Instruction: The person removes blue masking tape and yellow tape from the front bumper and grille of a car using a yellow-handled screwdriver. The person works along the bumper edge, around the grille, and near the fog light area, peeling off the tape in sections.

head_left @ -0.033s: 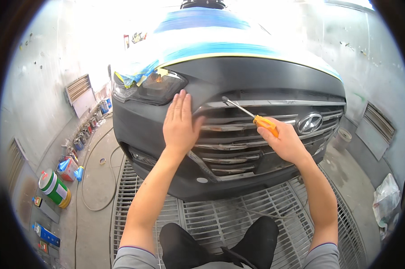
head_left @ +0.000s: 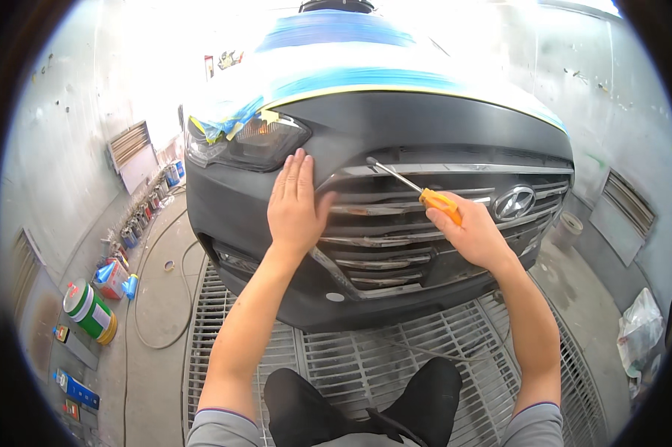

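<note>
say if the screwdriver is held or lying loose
Held: the right hand grips the screwdriver by its orange handle, the metal shaft sticking out.

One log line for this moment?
left hand: flat against dark bumper | right hand: holding orange-handled screwdriver | tip: near top of grille

On the left, a green and white pail leans over the grey floor, with a red and white box just beyond it and a blue rectangular can nearer. Farther along the left wall, small cans stand in a row below a slatted vent. A hose curves across the floor beside a metal grating. On the right are a pale bucket, another slatted vent and, nearer, a crumpled clear plastic bag.
</note>
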Action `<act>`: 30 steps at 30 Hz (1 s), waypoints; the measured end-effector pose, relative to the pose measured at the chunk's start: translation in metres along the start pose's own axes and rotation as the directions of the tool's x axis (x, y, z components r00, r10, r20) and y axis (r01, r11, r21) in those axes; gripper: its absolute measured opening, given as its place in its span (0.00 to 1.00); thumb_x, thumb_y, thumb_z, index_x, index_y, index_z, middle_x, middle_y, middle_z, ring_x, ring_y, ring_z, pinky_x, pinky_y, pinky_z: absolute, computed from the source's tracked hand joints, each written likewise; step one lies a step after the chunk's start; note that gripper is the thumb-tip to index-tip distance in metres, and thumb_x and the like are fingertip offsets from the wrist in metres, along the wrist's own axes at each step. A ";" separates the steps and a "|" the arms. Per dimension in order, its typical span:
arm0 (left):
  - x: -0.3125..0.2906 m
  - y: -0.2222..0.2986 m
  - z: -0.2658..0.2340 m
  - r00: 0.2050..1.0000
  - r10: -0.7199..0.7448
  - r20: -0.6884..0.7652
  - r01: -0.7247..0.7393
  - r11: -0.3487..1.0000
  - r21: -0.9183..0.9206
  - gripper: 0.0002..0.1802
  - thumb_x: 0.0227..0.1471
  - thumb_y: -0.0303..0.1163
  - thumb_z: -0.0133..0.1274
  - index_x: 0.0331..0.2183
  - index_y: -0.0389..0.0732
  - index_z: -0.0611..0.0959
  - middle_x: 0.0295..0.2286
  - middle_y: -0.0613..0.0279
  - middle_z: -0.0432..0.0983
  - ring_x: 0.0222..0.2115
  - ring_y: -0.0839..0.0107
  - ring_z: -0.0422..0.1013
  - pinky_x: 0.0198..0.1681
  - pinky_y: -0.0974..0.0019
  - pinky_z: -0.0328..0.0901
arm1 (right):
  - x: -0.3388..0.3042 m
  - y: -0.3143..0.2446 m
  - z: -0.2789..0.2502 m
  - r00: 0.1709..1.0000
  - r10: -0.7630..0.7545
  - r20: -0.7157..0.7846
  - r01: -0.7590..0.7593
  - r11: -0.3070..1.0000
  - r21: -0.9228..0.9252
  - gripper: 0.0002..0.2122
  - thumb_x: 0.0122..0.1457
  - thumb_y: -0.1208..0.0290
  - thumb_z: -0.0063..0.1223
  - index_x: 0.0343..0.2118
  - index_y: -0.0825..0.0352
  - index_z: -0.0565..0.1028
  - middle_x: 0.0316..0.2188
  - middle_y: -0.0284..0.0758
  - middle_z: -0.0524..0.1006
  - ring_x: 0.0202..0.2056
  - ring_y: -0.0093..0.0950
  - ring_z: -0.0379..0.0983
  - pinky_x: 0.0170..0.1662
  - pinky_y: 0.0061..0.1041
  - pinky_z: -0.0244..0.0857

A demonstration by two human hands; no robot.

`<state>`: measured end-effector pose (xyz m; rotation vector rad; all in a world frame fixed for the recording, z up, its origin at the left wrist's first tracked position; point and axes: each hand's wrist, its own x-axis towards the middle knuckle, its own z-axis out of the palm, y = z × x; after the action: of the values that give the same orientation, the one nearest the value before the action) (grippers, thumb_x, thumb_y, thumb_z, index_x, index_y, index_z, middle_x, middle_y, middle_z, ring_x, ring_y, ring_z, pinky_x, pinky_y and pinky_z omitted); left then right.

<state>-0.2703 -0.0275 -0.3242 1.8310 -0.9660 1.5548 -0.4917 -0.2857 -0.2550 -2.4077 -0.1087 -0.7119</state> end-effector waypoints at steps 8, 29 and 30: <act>-0.013 -0.014 0.000 0.999 0.028 -0.035 -0.029 0.999 -0.039 0.39 0.62 0.40 0.65 0.67 0.30 0.73 0.67 0.42 0.71 0.68 0.42 0.68 0.70 0.45 0.63 | 0.003 -0.026 -0.005 0.996 0.013 0.086 -0.009 0.999 -0.038 0.19 0.74 0.59 0.60 0.60 0.68 0.79 0.35 0.34 0.82 0.35 0.24 0.73 0.45 0.28 0.70; 0.020 -0.020 -0.010 0.988 0.104 0.116 -0.088 0.988 -0.130 0.44 0.59 0.43 0.68 0.70 0.37 0.72 0.71 0.51 0.68 0.71 0.50 0.64 0.72 0.51 0.61 | 0.019 -0.085 -0.030 0.984 0.024 0.178 0.035 0.946 -0.321 0.18 0.73 0.59 0.58 0.56 0.68 0.80 0.35 0.47 0.84 0.34 0.40 0.78 0.43 0.36 0.71; 0.018 -0.021 -0.010 0.990 0.089 0.107 -0.074 0.988 -0.136 0.44 0.59 0.43 0.68 0.70 0.37 0.72 0.70 0.51 0.68 0.71 0.50 0.64 0.72 0.52 0.62 | 0.020 -0.090 -0.030 0.980 0.043 0.196 0.028 0.939 -0.342 0.19 0.73 0.59 0.58 0.58 0.69 0.80 0.37 0.47 0.85 0.35 0.39 0.78 0.45 0.35 0.71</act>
<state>-0.2578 -0.0101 -0.3039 1.8225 -1.1807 1.4114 -0.5102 -0.2328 -0.1759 -2.8115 -0.0610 -0.5136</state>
